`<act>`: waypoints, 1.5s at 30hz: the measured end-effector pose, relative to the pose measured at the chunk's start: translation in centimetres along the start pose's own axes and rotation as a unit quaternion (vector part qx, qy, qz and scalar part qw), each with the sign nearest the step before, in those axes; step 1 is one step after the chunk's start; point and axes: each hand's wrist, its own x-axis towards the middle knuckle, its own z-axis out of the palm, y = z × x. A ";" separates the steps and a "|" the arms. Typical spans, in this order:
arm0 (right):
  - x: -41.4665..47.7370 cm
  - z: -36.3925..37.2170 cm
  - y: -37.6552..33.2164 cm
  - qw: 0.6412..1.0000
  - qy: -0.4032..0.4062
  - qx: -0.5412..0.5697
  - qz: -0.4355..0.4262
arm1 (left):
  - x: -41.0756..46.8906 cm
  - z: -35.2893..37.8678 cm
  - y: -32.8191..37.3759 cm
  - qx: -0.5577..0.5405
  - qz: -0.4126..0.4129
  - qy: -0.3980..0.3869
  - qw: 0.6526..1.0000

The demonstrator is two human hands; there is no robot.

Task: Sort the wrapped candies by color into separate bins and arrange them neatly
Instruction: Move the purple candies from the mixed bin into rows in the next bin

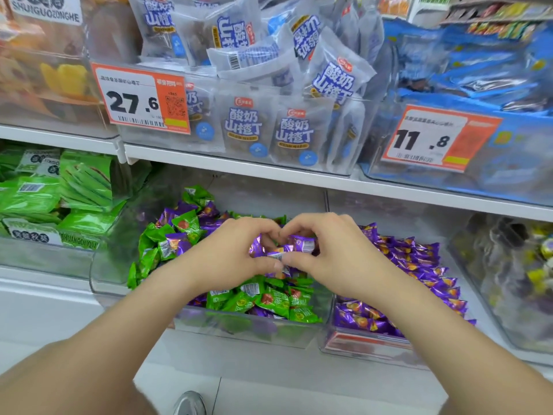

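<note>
At the far left, flat green packets (80, 187) fill a clear bin. Next to it, the middle bin (239, 332) on the lower shelf holds a mixed heap: green candies (269, 301) lie along its left side and front, with purple ones scattered among them. Above that heap the left hand (233, 253) curls its fingers and thumb round a clump of purple candies (287, 248). The right hand (332, 256) closes on the same clump from the other side, fingertips and thumbs nearly meeting, so the two hands form a ring. Just beside this, the right bin (359, 344) holds only a purple-wrapped pile (419, 265). A further bin (493, 295) at the far right holds blurred yellowish sweets
</note>
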 end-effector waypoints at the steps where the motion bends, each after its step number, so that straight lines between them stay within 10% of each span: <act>1: -0.1 -0.2 0.0 1.000 0.020 0.021 0.009 | 0.1 0.1 0.1 -0.004 -0.007 0.012 1.000; 4: -0.5 -1.5 0.7 0.993 0.093 0.067 0.017 | 0.1 0.7 0.6 -0.003 -0.010 0.050 0.999; 8: -1.6 -2.8 1.7 0.982 -0.017 0.153 0.111 | 0.2 1.5 2.3 -0.017 -0.003 0.100 0.995; 21: -4.5 -4.2 4.3 0.793 0.014 0.574 0.203 | 1.6 4.5 6.7 0.035 0.131 0.111 0.985; 27: -5.4 -4.8 5.5 0.804 -0.072 0.558 0.191 | 2.5 5.0 6.7 0.009 0.128 0.143 0.981; 30: -5.7 -4.9 6.1 0.903 -0.055 0.400 0.145 | 3.0 5.3 6.8 0.041 0.114 0.133 0.984; 35: -5.3 -4.5 8.9 0.945 -0.013 0.277 0.173 | 3.5 6.1 7.4 0.048 0.088 0.120 0.988; 41: -3.0 -3.0 16.8 0.892 0.159 0.308 0.290 | 4.3 6.9 7.1 -0.006 0.009 0.150 0.989; 45: -2.0 -1.9 19.4 0.940 0.117 0.190 0.258 | 5.1 7.5 7.2 0.043 0.022 0.154 0.987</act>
